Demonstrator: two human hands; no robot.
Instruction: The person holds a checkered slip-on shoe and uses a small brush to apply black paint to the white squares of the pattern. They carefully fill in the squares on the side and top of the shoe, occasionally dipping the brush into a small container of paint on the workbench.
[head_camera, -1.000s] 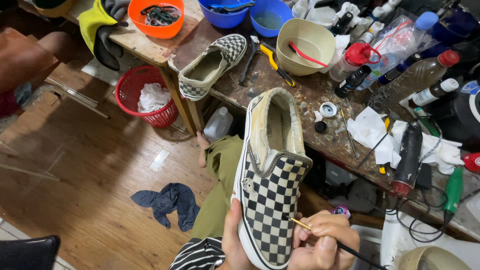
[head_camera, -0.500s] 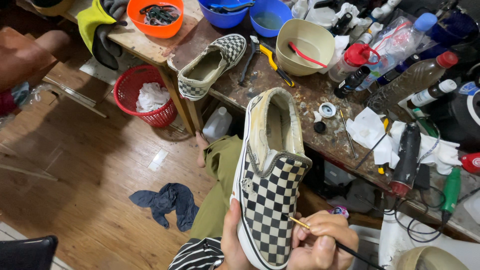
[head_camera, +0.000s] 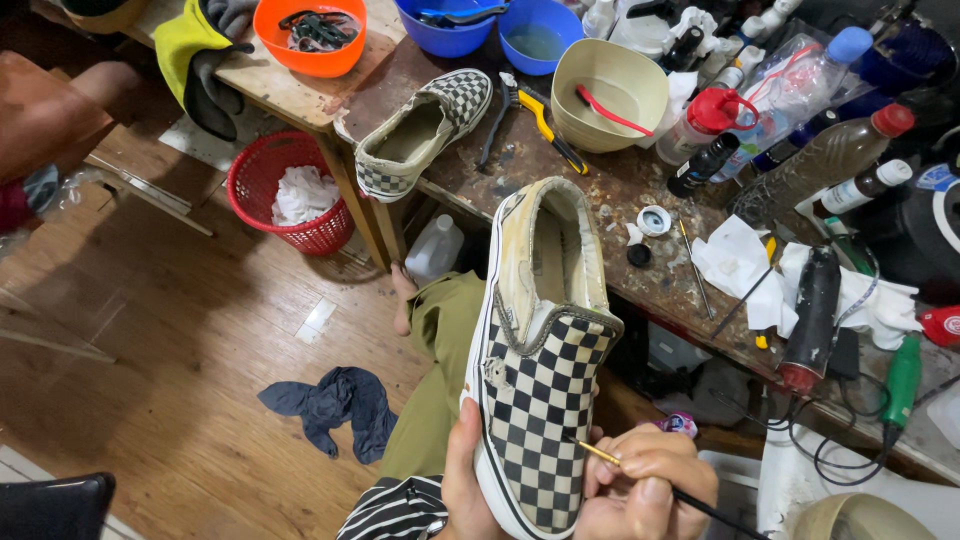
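A black-and-cream checkered slip-on shoe (head_camera: 540, 340) is held up over my lap, toe toward me. My left hand (head_camera: 468, 478) grips its toe end from the left and below. My right hand (head_camera: 640, 490) holds a thin paintbrush (head_camera: 640, 475) with a yellow ferrule, its tip touching the checkered toe area. The matching second shoe (head_camera: 420, 135) lies on the workbench (head_camera: 600, 200) at the back, apart from both hands.
The stained bench carries a beige bowl (head_camera: 608, 92), blue bowls (head_camera: 535, 32), pliers (head_camera: 535, 115), several bottles (head_camera: 815, 160), white rags (head_camera: 745, 265) and a heat gun (head_camera: 810, 320). A red basket (head_camera: 285, 195) and a dark cloth (head_camera: 335, 405) sit on the wooden floor.
The brush tip has shifted slightly on the checkered toe; the shoe and my left hand have stayed nearly in place.
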